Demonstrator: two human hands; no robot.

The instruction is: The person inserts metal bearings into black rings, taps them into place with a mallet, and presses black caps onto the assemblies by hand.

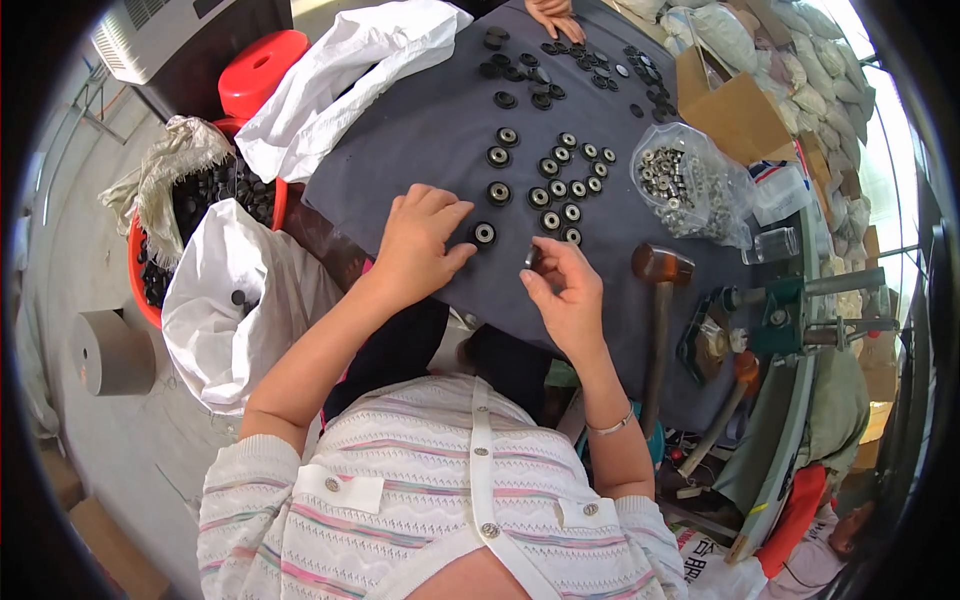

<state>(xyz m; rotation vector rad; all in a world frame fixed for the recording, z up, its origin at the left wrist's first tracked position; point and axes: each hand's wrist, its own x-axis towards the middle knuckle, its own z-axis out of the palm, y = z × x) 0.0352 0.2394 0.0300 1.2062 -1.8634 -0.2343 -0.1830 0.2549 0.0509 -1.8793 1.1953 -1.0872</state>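
Note:
My right hand [568, 295] pinches a small dark round piece [531, 258] edge-on between thumb and fingers, just above the grey cloth. My left hand [420, 245] is empty with fingers apart, its thumb tip close beside a black wheel with a metal bearing in its centre [484, 234]. Beyond that wheel, a few similar wheels [499, 193] run away from me in a loose column. To their right lies a cluster of several smaller black wheels with metal centres [558, 188].
A clear bag of metal bearings [680, 185], a mallet [662, 268], a second hammer [745, 372] and a green press [783, 318] stand right. Black wheels [541, 100] and another person's hand [555, 14] are at the far side. Left: white sack [230, 300], red tub [140, 265].

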